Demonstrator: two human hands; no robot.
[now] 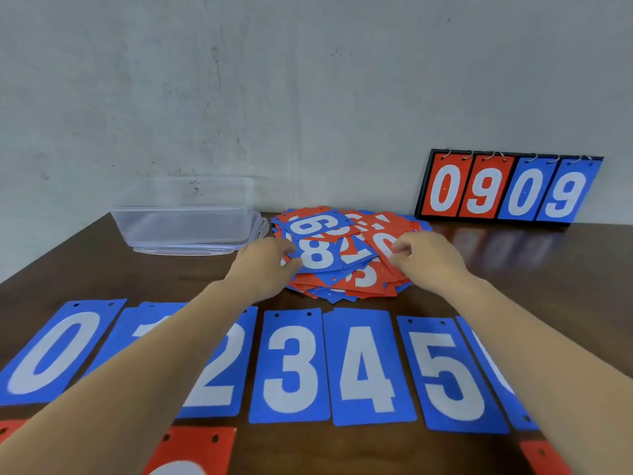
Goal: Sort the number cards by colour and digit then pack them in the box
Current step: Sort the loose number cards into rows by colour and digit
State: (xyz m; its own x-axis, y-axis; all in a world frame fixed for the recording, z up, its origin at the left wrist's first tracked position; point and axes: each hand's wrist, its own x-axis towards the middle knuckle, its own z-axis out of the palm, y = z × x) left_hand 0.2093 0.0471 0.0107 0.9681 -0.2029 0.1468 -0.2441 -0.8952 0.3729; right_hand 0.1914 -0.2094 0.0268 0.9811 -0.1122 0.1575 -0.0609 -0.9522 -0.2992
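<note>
head: left hand (pixel 263 265) pinches blue 8 card (pixel 317 256), top away; right hand (pixel 428 258) pinches red card (pixel 379 242)

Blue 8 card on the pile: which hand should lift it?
Left. The left hand pinches the blue 8 card at its edge; the right hand pinches a red card further right.

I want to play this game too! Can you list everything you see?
blue row cards: seven showing, blue, near row, 0 to 5 plus one half-hidden.
red row cards: three, red, nearest edge, cut off.
card pile: one, red and blue, table middle.
box: one, clear, back left.
scoreboard: one, black frame, back right, shows 0909.
table: one, dark brown.
left hand: pinches blue 8 card on pile.
right hand: pinches red pile card.
</note>
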